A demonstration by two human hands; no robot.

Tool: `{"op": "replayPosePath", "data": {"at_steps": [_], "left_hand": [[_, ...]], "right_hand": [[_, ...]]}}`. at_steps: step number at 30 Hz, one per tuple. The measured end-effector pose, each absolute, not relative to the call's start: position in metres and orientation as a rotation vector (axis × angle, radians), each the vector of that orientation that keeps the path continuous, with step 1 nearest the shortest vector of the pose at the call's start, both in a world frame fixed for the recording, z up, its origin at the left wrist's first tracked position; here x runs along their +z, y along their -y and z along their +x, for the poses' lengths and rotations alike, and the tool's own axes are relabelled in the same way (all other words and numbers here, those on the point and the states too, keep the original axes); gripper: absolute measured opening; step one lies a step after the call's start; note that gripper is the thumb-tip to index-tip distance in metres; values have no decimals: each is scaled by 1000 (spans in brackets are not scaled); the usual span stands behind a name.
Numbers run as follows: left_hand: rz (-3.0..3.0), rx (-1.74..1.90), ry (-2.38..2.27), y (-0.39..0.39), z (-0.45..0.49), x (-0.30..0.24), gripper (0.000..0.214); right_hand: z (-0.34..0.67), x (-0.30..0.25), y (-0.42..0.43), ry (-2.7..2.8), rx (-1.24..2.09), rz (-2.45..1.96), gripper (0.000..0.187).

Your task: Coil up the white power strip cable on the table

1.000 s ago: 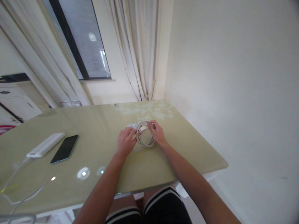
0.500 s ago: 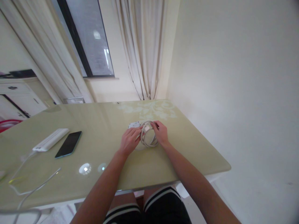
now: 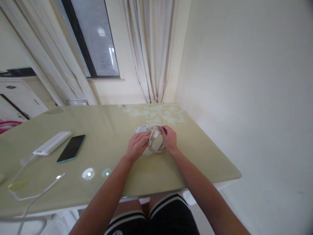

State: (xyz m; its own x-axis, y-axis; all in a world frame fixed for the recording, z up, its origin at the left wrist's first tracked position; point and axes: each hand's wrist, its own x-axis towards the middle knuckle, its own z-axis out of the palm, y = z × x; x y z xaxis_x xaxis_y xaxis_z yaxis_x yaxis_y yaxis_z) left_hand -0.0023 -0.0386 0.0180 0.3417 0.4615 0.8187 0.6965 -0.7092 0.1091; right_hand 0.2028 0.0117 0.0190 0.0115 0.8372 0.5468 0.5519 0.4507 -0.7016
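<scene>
A coil of off-white cable [image 3: 158, 150] stands tilted up at the middle of the table, held between my two hands. My left hand [image 3: 137, 146] grips the left side of the loops, its fingers closed over them. On the upper right side, my right hand [image 3: 169, 137] pinches the loops between thumb and fingers. A pale plug [image 3: 156, 133] shows inside the ring, close to the right thumb. Behind my left fingers lies a whitish block [image 3: 141, 129] that looks like the end of a power strip; the rest of it is hidden.
Left of my arms, a black-screened phone [image 3: 71, 148] lies beside a long white device [image 3: 52, 143] with a white cord [image 3: 39, 195] running from it. The greenish glass-topped table [image 3: 195, 156] ends near a wall on the right. Curtains [image 3: 149, 49] hang beyond its far edge.
The whole view has shifted slightly. My hands stay on the coil, with the loops and the plug turned a little between them.
</scene>
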Motion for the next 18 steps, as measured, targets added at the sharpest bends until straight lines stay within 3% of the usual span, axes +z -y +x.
{"op": "replayPosePath", "data": {"at_steps": [8,18], "left_hand": [[-2267,-1289,1005,42,1,18,13],[-2211,-1464,1224,32,1,6,12]], "right_hand": [[206,16,-20,1555,503,-1105,35],[218,19,-23,1690,350,-1067,32]]}}
